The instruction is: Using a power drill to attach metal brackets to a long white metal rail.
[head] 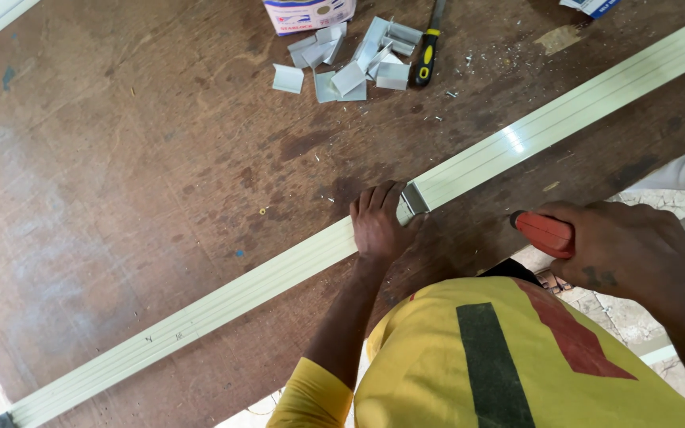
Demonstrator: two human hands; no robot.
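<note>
Left hand pinned a small metal clip on the long cream strip; right hand clenched a red-handled tool.

The strip lay diagonally across the brown worktable. With only fingertips pressing it flat, the clip could probably skid along the smooth strip. Loose metal clips, a yellow-and-black tool and a box sat well apart, blocking nothing.

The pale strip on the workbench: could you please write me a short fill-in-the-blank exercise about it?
1. The left hand presses on the pale ____.
2. The right hand grips a tool with a ____ handle.
3. The metal clip sits on the strip beside the ____ hand.

Missing words: strip; red; left
</note>
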